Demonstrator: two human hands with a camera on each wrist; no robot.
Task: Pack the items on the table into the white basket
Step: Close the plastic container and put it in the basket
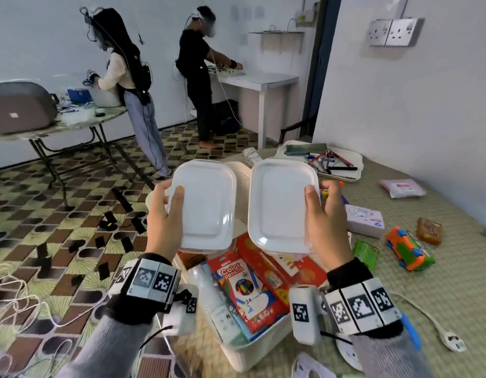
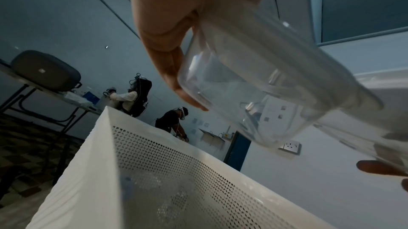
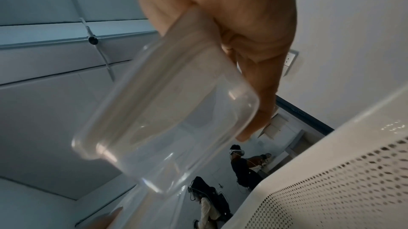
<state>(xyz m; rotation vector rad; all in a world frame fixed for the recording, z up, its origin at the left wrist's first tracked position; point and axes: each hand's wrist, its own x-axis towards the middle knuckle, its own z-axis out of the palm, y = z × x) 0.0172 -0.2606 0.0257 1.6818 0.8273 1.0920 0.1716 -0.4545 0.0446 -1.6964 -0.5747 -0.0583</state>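
Two clear plastic containers with white lids are held up side by side above the white basket (image 1: pixel 266 347), lids facing the camera. The left container (image 1: pixel 205 204) is gripped by the left hand (image 1: pixel 165 222), thumb pressed on the lid and fingers curled round the clear underside. The right container (image 1: pixel 281 205) is gripped the same way by the right hand (image 1: pixel 327 227). From each wrist view, fingers are seen wrapped along a see-through tub, with the basket's perforated wall (image 2: pixel 176 171) below.

Inside the basket, at 6 o'clock from the containers, a box of color pencils (image 1: pixel 246 287) and a white bottle (image 1: pixel 222 315) are seen lying over red packets.

On the table (image 1: pixel 400 296), at 3 to 4 o'clock, a pale pink box (image 1: pixel 366 221), a green packet (image 1: pixel 367 253), an orange toy car (image 1: pixel 405 248) and an orange-brown packet (image 1: pixel 430 230) are spread. At 1 o'clock, a tray of pens (image 1: pixel 334 162) is placed, and a pink pack (image 1: pixel 401 188) lies beyond it.

At 11 and 12 o'clock, two people are seen standing at other tables.
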